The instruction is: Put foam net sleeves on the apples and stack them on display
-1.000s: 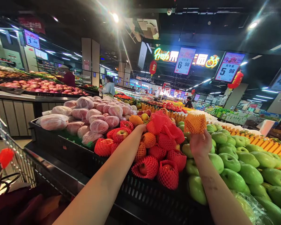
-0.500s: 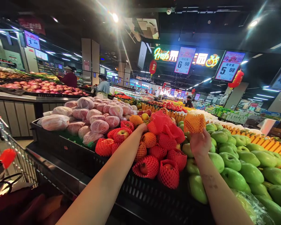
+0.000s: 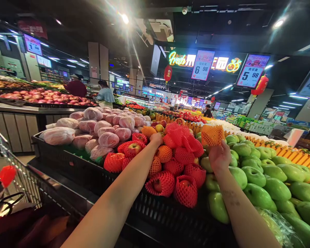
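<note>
My right hand (image 3: 219, 156) holds up a fruit wrapped in an orange foam net (image 3: 212, 135) above the display. My left hand (image 3: 156, 138) reaches far into the pile of red-netted apples (image 3: 179, 165); its fingers are hidden among the nets, next to an orange-netted fruit (image 3: 164, 153). Whether it grips anything cannot be seen. Loose green apples (image 3: 258, 182) lie to the right of my right forearm.
A black crate (image 3: 74, 165) holds the fruit, with plastic-bagged pink fruit (image 3: 103, 129) at its left. A shopping cart (image 3: 12, 179) with a red handle stands at lower left. Two people (image 3: 103, 94) stand by a far stand. Price signs (image 3: 251, 74) hang overhead.
Both hands stay almost where they were; the view has tilted slightly. The person in the light top has walked left along the far stand.
</note>
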### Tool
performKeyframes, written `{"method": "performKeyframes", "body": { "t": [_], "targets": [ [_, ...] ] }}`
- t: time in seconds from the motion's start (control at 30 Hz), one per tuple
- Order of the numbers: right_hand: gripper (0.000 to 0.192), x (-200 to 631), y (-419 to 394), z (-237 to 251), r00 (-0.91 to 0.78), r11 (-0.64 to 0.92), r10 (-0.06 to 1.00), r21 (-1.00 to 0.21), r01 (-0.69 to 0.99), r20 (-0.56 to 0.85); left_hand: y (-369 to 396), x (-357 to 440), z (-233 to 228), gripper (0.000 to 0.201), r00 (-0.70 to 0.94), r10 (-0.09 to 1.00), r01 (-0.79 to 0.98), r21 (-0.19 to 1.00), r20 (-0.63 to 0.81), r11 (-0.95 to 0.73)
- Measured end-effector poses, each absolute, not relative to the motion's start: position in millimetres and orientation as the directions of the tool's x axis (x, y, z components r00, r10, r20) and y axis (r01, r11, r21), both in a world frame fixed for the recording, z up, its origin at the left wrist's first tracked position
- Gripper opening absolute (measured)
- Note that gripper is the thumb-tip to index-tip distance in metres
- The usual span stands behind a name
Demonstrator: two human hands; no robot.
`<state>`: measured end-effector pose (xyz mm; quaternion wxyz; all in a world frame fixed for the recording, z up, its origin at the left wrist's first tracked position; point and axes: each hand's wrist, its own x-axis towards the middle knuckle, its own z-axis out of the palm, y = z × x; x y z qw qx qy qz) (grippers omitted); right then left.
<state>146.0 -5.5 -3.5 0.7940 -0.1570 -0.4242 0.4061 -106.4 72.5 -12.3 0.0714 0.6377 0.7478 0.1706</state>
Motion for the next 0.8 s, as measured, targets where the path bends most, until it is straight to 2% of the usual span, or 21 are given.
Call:
{"method": "performKeyframes", "body": {
  "t": [0.37,0.63,0.7,0.8],
  "targets": [
    [0.026,149.8,1.3,-8.3,0.29,0.666,0.739,-0.599,-0.444,0.607,60.6,-95.7,-2.8,0.035,-0.277,0.938,0.918,0.345,0.207,0.195],
    [0.037,153.9,6.3,-10.8,0.226,0.62,0.779,-0.666,-0.416,0.585,54.8,-99.9,7.4,0.032,-0.283,0.925,0.917,0.353,0.254,0.183],
    [0.041,155.9,7.9,-11.6,0.19,0.631,0.771,-0.689,-0.356,0.608,53.1,-102.7,10.1,0.033,-0.286,0.917,0.916,0.362,0.279,0.175],
    [0.048,157.9,2.6,-15.5,0.104,0.739,0.674,-0.671,-0.062,0.732,51.2,-104.7,12.5,0.038,-0.3,0.903,0.912,0.371,0.307,0.177]
  ]
}}
